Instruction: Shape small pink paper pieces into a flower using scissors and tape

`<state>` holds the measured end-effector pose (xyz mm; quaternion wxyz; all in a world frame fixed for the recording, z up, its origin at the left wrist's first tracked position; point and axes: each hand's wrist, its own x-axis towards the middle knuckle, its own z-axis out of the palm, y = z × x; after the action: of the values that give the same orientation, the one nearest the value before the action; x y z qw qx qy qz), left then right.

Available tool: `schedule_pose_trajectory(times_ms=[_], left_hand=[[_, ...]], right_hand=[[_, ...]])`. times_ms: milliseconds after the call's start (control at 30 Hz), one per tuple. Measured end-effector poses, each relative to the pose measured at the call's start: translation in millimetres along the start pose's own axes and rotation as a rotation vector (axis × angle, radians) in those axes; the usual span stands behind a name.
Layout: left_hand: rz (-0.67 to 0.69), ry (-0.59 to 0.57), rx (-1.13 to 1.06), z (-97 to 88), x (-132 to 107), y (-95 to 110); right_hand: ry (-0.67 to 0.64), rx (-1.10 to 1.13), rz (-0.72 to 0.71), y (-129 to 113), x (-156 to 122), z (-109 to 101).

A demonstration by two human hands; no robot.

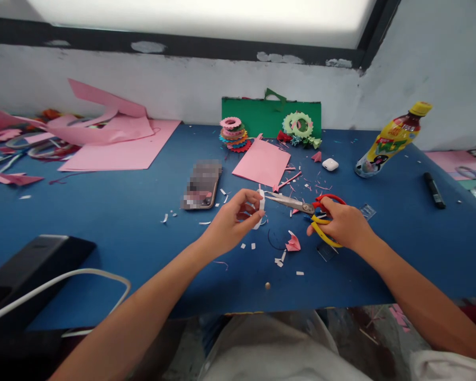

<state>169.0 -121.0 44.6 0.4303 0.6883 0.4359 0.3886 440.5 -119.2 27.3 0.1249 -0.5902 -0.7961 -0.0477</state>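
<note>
My left hand (234, 219) pinches a small white paper strip (261, 203) above the blue table (103, 211). My right hand (343, 225) grips scissors (301, 203) with red and yellow handles. The blades point left and their tips meet the strip. A small folded pink paper piece (293, 243) lies on the table between my hands, among several white and pink scraps.
A phone (201, 185) lies left of centre, a pink square sheet (262, 163) behind the scissors. Stacked paper rosettes (234, 134), a green card (269, 114), a white earbud case (330, 164), a tilted bottle (392, 140), a black marker (434, 190), big pink sheets (119, 143), a black box with white cable (31, 270).
</note>
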Motion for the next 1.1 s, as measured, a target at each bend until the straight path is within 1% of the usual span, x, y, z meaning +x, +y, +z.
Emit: schedule_pose_trajectory(times_ms=[133,300,500,867,1100], left_hand=[[-0.006,0.031,-0.019,1.4,1.2,-2.1],[-0.032,0.065,-0.039,2.0,2.4,-3.6],[-0.025,0.04,-0.014,1.9,1.8,-2.0],[-0.013,0.0,0.028,1.6,-0.7,1.6],[-0.003,0.006,0.026,2.5,-0.7,-0.5]], right_hand=[[-0.062,-0.009,-0.015,-1.8,-0.2,0.3],[-0.073,-0.008,-0.021,-1.7,0.2,0.1],[-0.093,-0.007,-0.034,-1.2,0.3,1.3],[-0.061,-0.023,-0.058,-2.8,-1.0,0.0],[-0.01,-0.073,-0.05,-2.2,-1.0,-0.6]])
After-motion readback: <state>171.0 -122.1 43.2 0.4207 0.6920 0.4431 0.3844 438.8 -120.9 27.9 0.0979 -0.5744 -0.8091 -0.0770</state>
